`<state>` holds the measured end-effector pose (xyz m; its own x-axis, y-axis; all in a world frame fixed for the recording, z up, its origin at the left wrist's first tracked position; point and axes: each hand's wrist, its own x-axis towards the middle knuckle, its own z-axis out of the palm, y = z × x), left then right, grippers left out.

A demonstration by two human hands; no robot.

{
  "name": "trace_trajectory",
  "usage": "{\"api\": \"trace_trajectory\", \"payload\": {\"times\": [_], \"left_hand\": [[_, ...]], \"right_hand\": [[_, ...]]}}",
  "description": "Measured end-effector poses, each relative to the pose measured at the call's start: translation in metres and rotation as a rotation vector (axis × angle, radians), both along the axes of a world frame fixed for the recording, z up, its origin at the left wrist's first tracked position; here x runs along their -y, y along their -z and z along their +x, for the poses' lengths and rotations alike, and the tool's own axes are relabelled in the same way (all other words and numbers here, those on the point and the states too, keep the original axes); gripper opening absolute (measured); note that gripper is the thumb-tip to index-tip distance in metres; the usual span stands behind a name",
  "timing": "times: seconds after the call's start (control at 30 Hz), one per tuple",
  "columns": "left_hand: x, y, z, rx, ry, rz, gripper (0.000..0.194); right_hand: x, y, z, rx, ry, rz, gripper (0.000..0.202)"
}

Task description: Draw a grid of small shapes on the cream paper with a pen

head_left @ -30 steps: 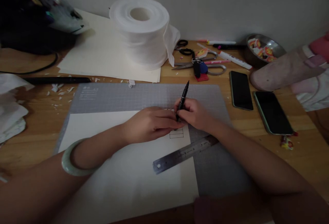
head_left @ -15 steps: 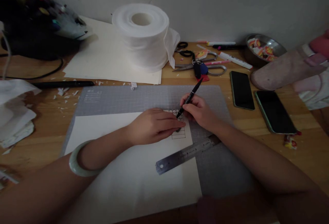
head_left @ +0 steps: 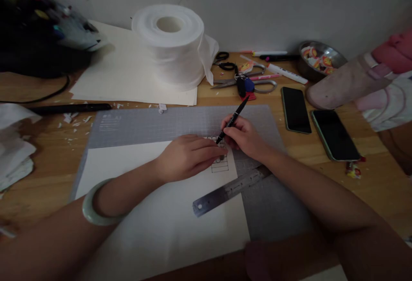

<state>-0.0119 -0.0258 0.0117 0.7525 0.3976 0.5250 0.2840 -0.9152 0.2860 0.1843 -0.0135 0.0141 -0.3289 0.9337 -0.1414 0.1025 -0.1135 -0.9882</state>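
Note:
My right hand (head_left: pixel 242 137) grips a slim black marker pen (head_left: pixel 234 117), its tip pointing down at the upper right corner of a white sheet of paper (head_left: pixel 167 225). A small grid drawing (head_left: pixel 219 167) in black lines with rounded shapes is there. My left hand (head_left: pixel 189 156) lies on the paper with fingers stretched out, fingertips over the drawing and partly covering it. A small dark patch shows beneath these fingertips; I cannot make out what it is. A steel ruler (head_left: pixel 215 197) lies slanted below the drawing, its far end near my right forearm.
A grey cutting mat (head_left: pixel 151 122) lies under the paper. Behind it stand a tissue roll (head_left: pixel 174 62) and scissors (head_left: pixel 264 87) with keys. To the right are two phones (head_left: pixel 296 110) (head_left: pixel 334 135), a metal bowl (head_left: pixel 317 72) and a pink-topped bottle (head_left: pixel 341 81). Paper scraps litter the left.
The whole view has shifted slightly, so things appear a little further left. The pen tip has moved a little up the drawing relative to the left fingertips. Both hands keep nearly the same pose.

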Motion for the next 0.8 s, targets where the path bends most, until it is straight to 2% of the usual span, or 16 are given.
{"api": "trace_trajectory", "payload": {"times": [0.23, 0.8], "left_hand": [[0.0012, -0.0007, 0.0010, -0.026, 0.006, 0.002, 0.023], [0.0011, 0.0028, -0.0013, -0.095, 0.092, 0.031, 0.027]], "right_hand": [[0.0005, -0.0052, -0.0021, 0.017, 0.022, -0.035, 0.004], [0.0012, -0.0052, -0.0017, 0.037, 0.004, -0.017, 0.003]]}}
